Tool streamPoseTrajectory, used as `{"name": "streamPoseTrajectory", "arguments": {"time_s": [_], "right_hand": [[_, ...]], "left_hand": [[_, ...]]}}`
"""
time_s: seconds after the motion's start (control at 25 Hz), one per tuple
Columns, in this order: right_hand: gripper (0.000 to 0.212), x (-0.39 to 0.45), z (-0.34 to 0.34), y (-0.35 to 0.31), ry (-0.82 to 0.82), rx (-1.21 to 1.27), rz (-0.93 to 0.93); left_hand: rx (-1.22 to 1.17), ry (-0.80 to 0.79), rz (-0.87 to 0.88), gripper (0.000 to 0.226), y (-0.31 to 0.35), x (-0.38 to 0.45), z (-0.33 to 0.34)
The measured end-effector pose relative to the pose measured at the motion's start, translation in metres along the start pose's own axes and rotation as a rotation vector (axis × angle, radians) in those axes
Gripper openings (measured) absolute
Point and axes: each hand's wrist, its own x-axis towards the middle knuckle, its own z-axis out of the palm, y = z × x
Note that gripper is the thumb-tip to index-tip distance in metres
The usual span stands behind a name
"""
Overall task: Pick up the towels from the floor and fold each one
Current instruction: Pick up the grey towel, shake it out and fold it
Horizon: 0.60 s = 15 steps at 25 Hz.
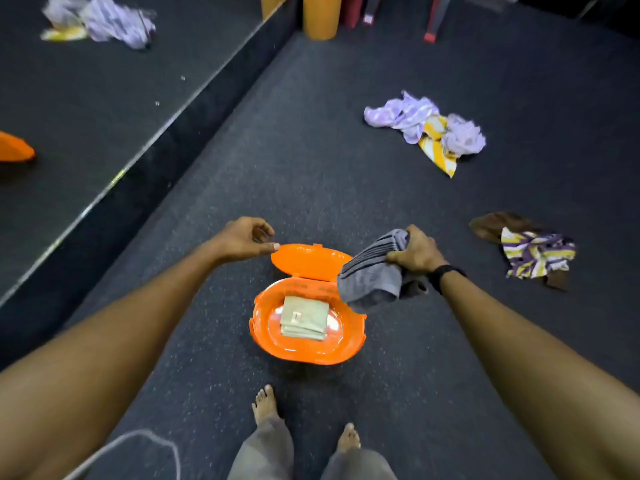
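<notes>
My right hand (417, 251) grips a folded grey striped towel (372, 277) above the right rim of an orange basket (308, 351). A folded pale green towel (304, 317) lies inside the basket. The basket's lid (308, 259) stands up at the far side. My left hand (247, 237) hovers at the lid's left edge, thumb touching it, fingers loosely curled and holding nothing. A crumpled lilac and yellow towel heap (427, 128) lies on the floor at the far right. A brown and purple-striped towel heap (530, 249) lies to the right of my right hand.
A mirror wall (86, 109) runs along the left and reflects the lilac heap and the basket. An orange cylinder (320, 15) and red chair legs (433, 22) stand at the back. My bare feet (265, 405) are just before the basket on dark carpet.
</notes>
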Motion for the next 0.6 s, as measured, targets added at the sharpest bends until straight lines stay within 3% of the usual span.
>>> {"name": "streamPoseTrajectory", "arguments": {"time_s": [0.16, 0.28, 0.48, 0.6], "right_hand": [[0.040, 0.047, 0.088, 0.055, -0.018, -0.069, 0.141], [0.040, 0.080, 0.161, 0.085, -0.070, -0.109, 0.135], [0.029, 0.151, 0.288, 0.142, -0.293, 0.121, 0.048], [0.052, 0.180, 0.353, 0.198, -0.436, 0.045, 0.083]], "left_hand": [[0.055, -0.104, -0.094, 0.037, -0.073, 0.058, 0.055], [0.109, -0.127, -0.121, 0.041, -0.119, 0.095, 0.097], [0.121, -0.149, -0.130, 0.044, -0.202, 0.166, 0.188], [0.130, -0.190, -0.172, 0.044, -0.248, 0.190, 0.242]]}}
